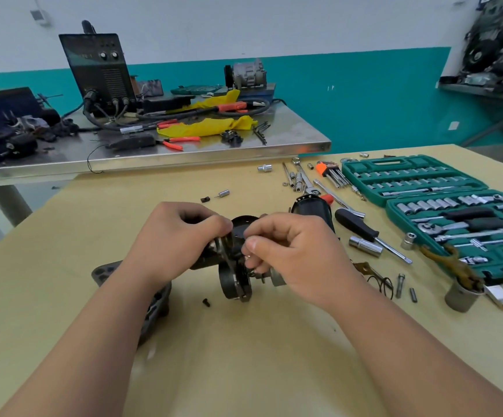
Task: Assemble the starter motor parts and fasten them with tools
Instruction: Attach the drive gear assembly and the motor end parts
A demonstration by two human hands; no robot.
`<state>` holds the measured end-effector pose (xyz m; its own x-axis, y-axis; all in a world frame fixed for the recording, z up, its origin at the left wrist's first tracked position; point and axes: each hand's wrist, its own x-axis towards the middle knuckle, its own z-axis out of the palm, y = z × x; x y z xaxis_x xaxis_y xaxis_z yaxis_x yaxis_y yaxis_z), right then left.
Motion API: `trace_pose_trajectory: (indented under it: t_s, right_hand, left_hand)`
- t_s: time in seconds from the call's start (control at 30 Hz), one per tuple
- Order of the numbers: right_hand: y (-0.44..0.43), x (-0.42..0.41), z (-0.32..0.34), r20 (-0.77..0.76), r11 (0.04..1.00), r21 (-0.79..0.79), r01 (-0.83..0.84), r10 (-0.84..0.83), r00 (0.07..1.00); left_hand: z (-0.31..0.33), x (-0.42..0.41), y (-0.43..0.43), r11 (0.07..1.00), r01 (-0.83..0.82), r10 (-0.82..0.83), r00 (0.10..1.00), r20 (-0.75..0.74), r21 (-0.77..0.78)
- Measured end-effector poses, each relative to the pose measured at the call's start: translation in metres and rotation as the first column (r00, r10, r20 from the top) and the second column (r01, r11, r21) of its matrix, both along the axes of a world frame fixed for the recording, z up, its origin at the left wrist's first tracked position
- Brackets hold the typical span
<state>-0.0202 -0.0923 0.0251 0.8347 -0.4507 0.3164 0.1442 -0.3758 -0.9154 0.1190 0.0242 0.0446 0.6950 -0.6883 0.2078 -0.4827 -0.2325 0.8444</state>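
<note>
1. The starter motor assembly (234,276) sits mid-surface, right in front of the person, lifted a bit off the tan surface (244,356) with only its lower disc edge near the top. Looks like it's held up so both hands can get at the joint between the parts.
2. Left hand (175,236) is wrapped closed around the left end of the assembly, I'd say purely to steady it.
3. Right hand (289,251) has its fingers (254,243) pinched shut on something small at the middle (can't tell what, too hidden), probably seating a part or starting a fastener.
4. Long axis runs roughly left-right across the view, round housing face turned up and away from the camera.
5. The black cylindrical housing (313,209) stands just behind the right hand, and the screwdriver (364,231) and loose socket (365,245) lie right of it, near the green socket set (442,206) (all within easy reach, which makes sense for the fastening bit).
</note>
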Motion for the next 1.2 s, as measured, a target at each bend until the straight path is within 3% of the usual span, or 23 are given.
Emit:
trace_pose_trajectory:
  t_s: [0.3, 0.37, 0.63, 0.8, 0.93, 1.0, 1.07, 1.2]
  right_hand:
    - [0.013, 0.003, -0.001, -0.124, 0.974, -0.228, -0.009, -0.019, 0.992]
    - [0.017, 0.004, -0.002, -0.099, 0.944, -0.327, 0.046, -0.083, 0.992]
    - [0.023, 0.005, -0.007, 0.051, 0.862, -0.468, 0.197, -0.196, 0.979]
    - [0.02, 0.005, -0.01, 0.126, 0.797, -0.565, 0.212, -0.17, 0.977]
    - [0.014, 0.005, -0.012, 0.182, 0.698, -0.679, 0.228, -0.141, 0.973]
    - [0.011, 0.003, -0.012, 0.193, 0.728, -0.641, 0.243, -0.154, 0.969]
    - [0.01, 0.001, -0.012, 0.155, 0.845, -0.479, 0.237, -0.184, 0.971]
    - [0.007, 0.002, -0.015, 0.082, 0.922, -0.296, 0.249, -0.235, 0.968]
  left_hand:
    - [-0.009, 0.0, 0.009, 0.996, 0.033, -0.034, 0.999, -0.01, -0.087]
    - [-0.01, 0.001, 0.009, 0.996, 0.032, -0.032, 0.999, 0.0, -0.083]
    - [-0.01, 0.002, 0.009, 0.998, 0.045, -0.045, 0.999, 0.005, -0.041]
    - [-0.012, 0.004, 0.009, 0.999, 0.045, -0.045, 0.999, 0.002, -0.028]
    - [-0.018, 0.003, 0.006, 0.995, -0.003, -0.002, 0.999, -0.052, -0.101]
    - [-0.021, 0.003, 0.003, 0.99, -0.008, -0.013, 0.989, -0.147, -0.139]
    - [-0.022, 0.002, 0.001, 0.984, 0.032, -0.075, 0.967, -0.243, -0.177]
    - [-0.024, 0.001, 0.001, 0.975, 0.112, -0.16, 0.952, -0.262, -0.191]
